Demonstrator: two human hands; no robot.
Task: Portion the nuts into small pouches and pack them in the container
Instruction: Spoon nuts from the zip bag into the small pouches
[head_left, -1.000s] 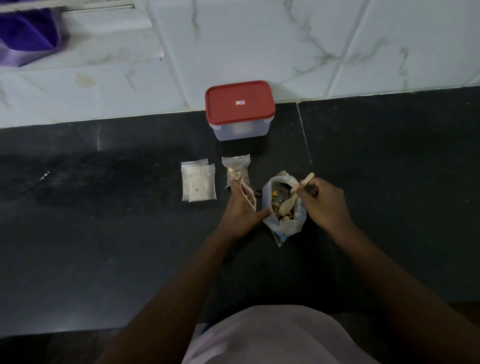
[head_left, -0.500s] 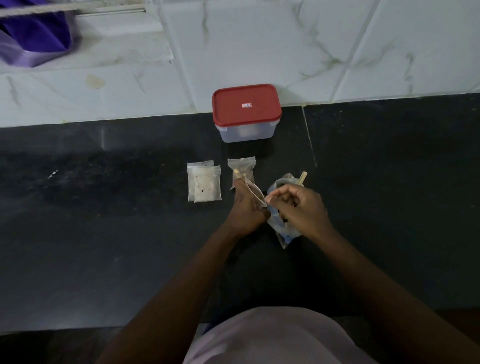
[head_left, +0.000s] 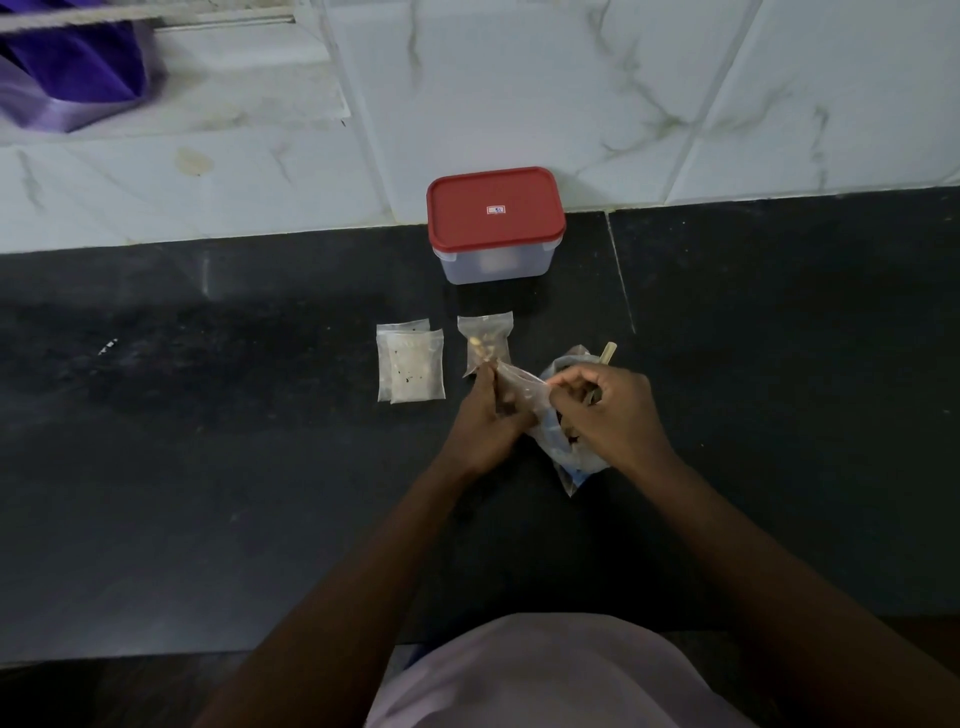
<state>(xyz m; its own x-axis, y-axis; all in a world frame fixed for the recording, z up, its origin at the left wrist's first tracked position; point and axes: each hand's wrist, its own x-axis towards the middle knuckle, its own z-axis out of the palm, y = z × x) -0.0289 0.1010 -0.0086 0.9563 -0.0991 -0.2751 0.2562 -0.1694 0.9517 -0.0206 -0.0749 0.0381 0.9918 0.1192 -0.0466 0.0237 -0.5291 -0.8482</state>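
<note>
Lying between left hand and lidded container, one filled pouch

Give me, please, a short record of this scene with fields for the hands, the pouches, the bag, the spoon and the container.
left hand: grips the small pouch
right hand: pinches the same pouch's top edge
nut bag: lies beneath the right hand
spoon: handle sticks out of the nut bag
filled pouch: on the counter, nuts inside
pale pouches: two, overlapping, left of the filled pouch
container: red lid on, by the wall
</note>
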